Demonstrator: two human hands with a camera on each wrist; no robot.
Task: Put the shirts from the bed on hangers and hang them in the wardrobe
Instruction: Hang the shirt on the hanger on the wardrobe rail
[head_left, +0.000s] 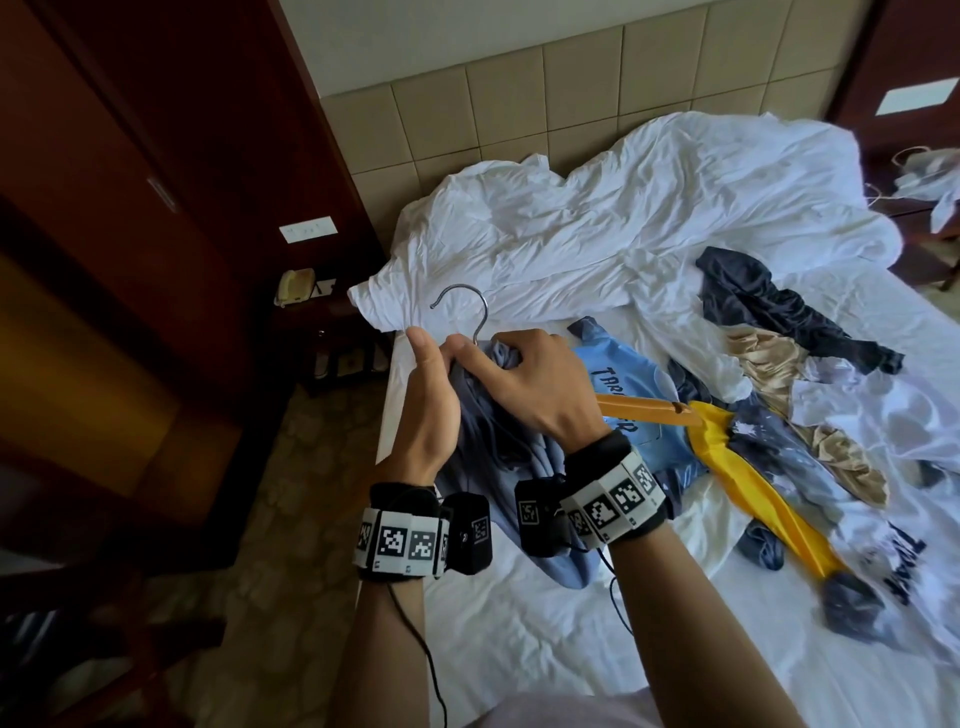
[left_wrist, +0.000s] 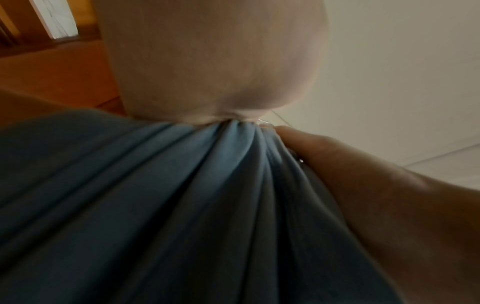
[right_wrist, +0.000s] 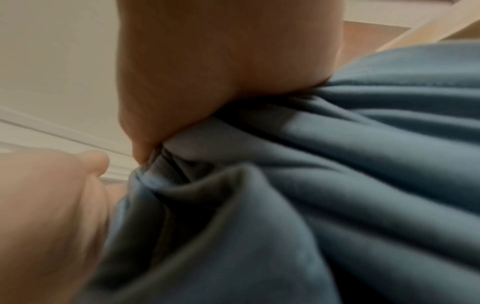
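A crumpled white duvet is heaped at the head of the bed, against a beige tiled wall. A cream telephone is set on a dark wooden nightstand at the left. A patterned carpet is seen on the floor below.

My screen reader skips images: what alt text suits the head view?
Both hands, left hand and right hand, bunch a grey-blue shirt around a wooden hanger with a metal hook, above a bed strewn with clothes.
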